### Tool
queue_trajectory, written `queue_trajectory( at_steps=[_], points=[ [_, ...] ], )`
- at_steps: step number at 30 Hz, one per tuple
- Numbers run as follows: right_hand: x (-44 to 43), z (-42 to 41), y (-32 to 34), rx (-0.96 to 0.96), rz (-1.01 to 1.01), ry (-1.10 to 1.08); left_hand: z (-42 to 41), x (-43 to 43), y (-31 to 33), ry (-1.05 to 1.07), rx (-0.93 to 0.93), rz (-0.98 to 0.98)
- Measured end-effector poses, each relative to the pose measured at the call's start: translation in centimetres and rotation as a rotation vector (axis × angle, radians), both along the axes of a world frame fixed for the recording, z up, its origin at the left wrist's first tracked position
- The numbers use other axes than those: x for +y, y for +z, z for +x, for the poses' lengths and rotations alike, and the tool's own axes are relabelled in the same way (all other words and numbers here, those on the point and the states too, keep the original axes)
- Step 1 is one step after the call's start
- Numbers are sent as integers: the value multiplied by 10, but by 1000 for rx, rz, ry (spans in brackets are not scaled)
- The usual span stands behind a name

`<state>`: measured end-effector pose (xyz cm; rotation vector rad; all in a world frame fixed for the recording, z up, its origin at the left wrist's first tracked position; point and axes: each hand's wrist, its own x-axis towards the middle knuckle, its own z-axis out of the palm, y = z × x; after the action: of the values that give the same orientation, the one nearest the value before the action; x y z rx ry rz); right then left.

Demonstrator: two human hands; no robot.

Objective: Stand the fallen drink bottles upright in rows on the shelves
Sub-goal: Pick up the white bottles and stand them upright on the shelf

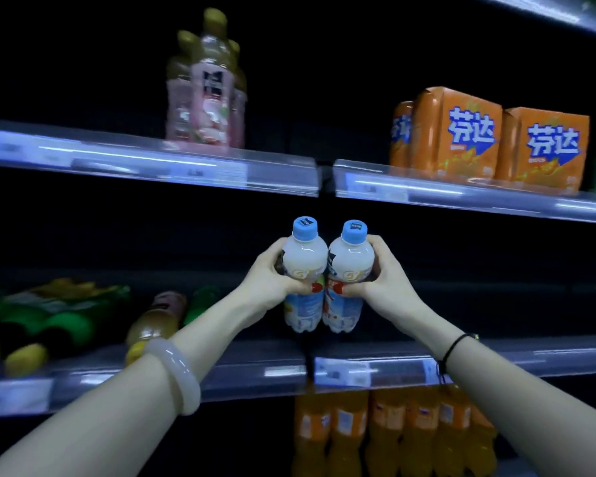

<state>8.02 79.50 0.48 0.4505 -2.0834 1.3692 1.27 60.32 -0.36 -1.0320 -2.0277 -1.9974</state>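
Two white milky drink bottles with blue caps stand upright side by side, touching, held just above the middle shelf (375,368). My left hand (272,273) is wrapped around the left bottle (305,259). My right hand (384,273) grips the right bottle (351,261). On the left of the same shelf, a yellow juice bottle (152,325) lies on its side beside a green bottle (200,304). More fallen bottles with yellow caps (26,358) and green packs (59,315) lie at the far left.
The upper shelf (152,166) carries upright pink drink bottles (205,98) on the left and orange drink packs (489,139) on the right. Below the middle shelf stand several orange soda bottles (393,432). The right part of the middle shelf is dark.
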Motion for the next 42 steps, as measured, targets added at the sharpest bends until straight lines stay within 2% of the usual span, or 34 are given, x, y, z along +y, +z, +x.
queue_trajectory(
  at_steps=[13,20,30,35,42],
  points=[
    [-271,-16,6,76,-9,144,23,-278,16,234,64,6],
    [-394,-40,12,89,-14,275,27,-398,28,420,77,71],
    [-540,-102,9,112,-42,502,18,-529,25,729,95,71],
    [-601,-128,-6,66,-80,603,17,-586,11,871,71,44],
    [-671,-150,-27,-5,-99,609,-7,-651,6,970,8,8]
  ],
)
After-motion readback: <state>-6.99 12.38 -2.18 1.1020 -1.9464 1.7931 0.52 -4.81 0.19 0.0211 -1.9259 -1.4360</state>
